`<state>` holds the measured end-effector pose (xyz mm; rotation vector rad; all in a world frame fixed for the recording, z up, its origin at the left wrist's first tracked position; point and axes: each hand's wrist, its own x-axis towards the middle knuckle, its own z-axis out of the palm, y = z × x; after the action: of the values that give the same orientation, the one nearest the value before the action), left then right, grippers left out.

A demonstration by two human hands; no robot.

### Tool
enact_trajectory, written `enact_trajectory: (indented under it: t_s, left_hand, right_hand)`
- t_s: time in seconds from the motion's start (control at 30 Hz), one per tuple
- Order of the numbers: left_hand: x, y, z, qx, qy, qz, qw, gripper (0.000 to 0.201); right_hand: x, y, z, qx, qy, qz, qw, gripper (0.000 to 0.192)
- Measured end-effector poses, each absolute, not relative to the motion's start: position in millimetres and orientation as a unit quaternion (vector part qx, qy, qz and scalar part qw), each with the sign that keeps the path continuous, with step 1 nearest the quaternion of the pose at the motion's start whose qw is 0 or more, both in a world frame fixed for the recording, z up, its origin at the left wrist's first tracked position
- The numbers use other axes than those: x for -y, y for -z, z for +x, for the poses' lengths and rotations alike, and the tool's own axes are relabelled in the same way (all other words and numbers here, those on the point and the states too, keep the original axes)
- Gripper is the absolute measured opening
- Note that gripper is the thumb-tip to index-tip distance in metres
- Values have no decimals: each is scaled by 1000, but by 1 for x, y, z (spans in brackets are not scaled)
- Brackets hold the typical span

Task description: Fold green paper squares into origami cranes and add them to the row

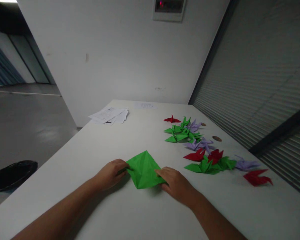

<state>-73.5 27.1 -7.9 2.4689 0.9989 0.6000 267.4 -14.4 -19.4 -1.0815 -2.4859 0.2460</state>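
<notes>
Near the front edge of the desk, between the person's two hands, lies a green folded paper — a kite-like diamond with creases running to its corners, flat on the white surface. The left hand rests at the paper's left corner, its fingertips pinched together on that edge. The right hand sits at the lower right corner, fingers curled and pressing down on the paper's edge there; both forearms reach in from the bottom of the view.

Just to the right of the right hand, a cluster of finished paper cranes stands on the desk — red, green and lilac ones close together. Farther right a lilac crane and a red crane lie a little apart from that cluster. Beyond them, toward the wall, a second group of cranes mixes green, lilac and one red. A small brown round spot shows on the desk beside this group.

At the far left corner of the desk lies a loose stack of printed sheets, with a single sheet near the wall. On the floor to the left sits a black round bin. Slatted blinds cover the window on the right.
</notes>
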Motion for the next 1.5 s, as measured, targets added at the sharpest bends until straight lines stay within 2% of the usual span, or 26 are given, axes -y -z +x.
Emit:
enact_trajectory:
  t_s: [0.2,0.4,0.57,0.7,0.93,1.1,1.2,1.27,1.4,1.5]
  left_hand:
    - [-30,16,-75,-447,-249,839,184,25]
    - [-32,20,-75,-502,-250,796,229,33]
    - [-34,23,-75,-497,-236,815,183,28]
    - [-35,22,-75,-450,-223,853,141,26]
    - [-37,23,-77,-393,-158,902,82,38]
    - [-32,15,-75,-393,-142,905,77,31]
    - [-28,9,-73,-398,-136,904,76,23]
    - [-27,8,-72,-402,-131,903,70,25]
    - [-28,11,-72,-410,-122,902,63,32]
    - [-29,14,-73,-417,-115,900,62,36]
  right_hand:
    - [5,23,270,790,-177,-508,295,36]
    - [1,20,271,741,-210,-565,295,35]
    - [-1,27,274,747,-150,-593,262,38]
    - [-1,28,275,754,-150,-593,241,37]
    - [-2,21,275,772,-156,-591,174,28]
    - [3,9,272,814,-50,-539,212,34]
    - [15,0,255,860,2,-464,211,25]
    - [24,-2,238,893,11,-408,188,33]
    - [35,9,207,926,-39,-358,114,80]
    - [34,21,195,927,-87,-357,79,87]
